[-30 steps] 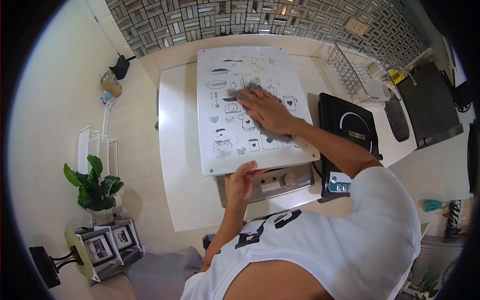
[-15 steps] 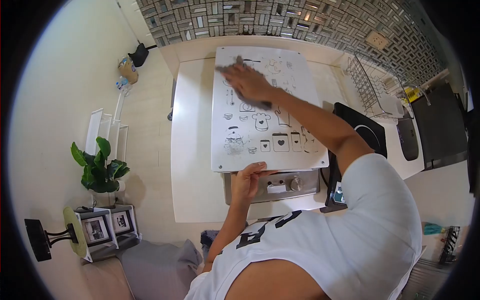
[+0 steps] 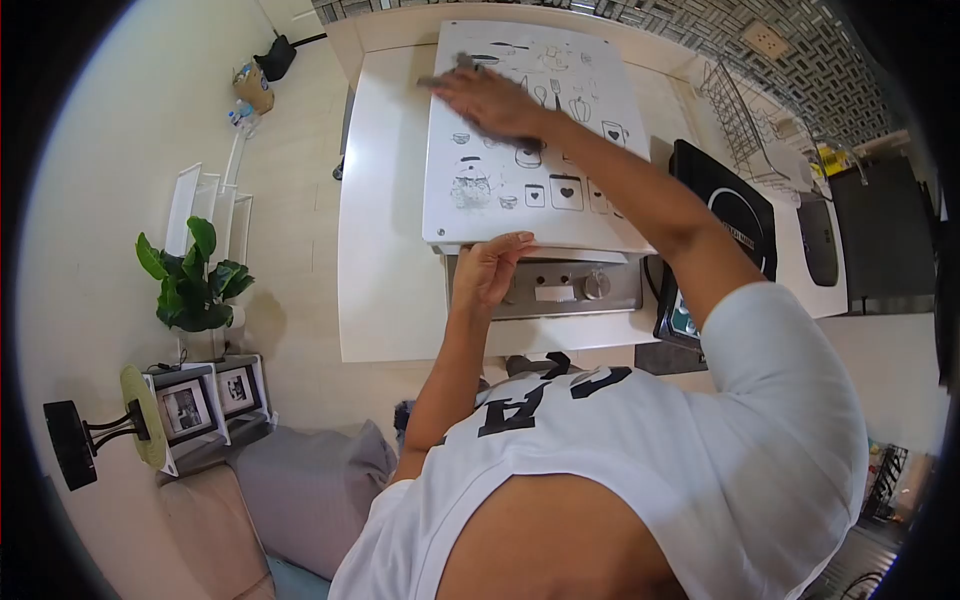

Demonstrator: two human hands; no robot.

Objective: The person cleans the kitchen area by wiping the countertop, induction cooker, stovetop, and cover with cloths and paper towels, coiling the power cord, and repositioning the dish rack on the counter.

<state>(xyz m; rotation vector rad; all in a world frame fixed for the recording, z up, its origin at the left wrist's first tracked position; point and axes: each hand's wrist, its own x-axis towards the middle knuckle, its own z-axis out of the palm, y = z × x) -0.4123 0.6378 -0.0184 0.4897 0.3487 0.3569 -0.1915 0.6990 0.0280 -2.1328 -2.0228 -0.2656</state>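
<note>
A white panel [image 3: 590, 232] printed with kitchen drawings lies over a metal stove [image 3: 625, 280] on the counter. My right hand [image 3: 492, 103] presses a dark grey cloth [image 3: 508, 140] against the panel's upper left part. The cloth shows past the fingertips and below the palm; the rest of it is hidden under the hand. At the panel's near edge, my left hand [image 3: 487, 270] grips the rim, thumb on top and fingers underneath. Some drawings near the left side look smudged and faded.
Right of the panel stands a black induction cooktop [image 3: 735, 215]. Behind it are a wire dish rack [image 3: 735, 115] and a dark sink [image 3: 818, 243]. A tiled wall [image 3: 660, 12] borders the counter's back. On the left are a potted plant [image 3: 195, 285] and a white shelf [image 3: 180, 210].
The view has tilted down, so the counter sits higher in the frame. My right hand remains with the cloth on the panel's upper left; my left hand keeps hold of the near edge.
</note>
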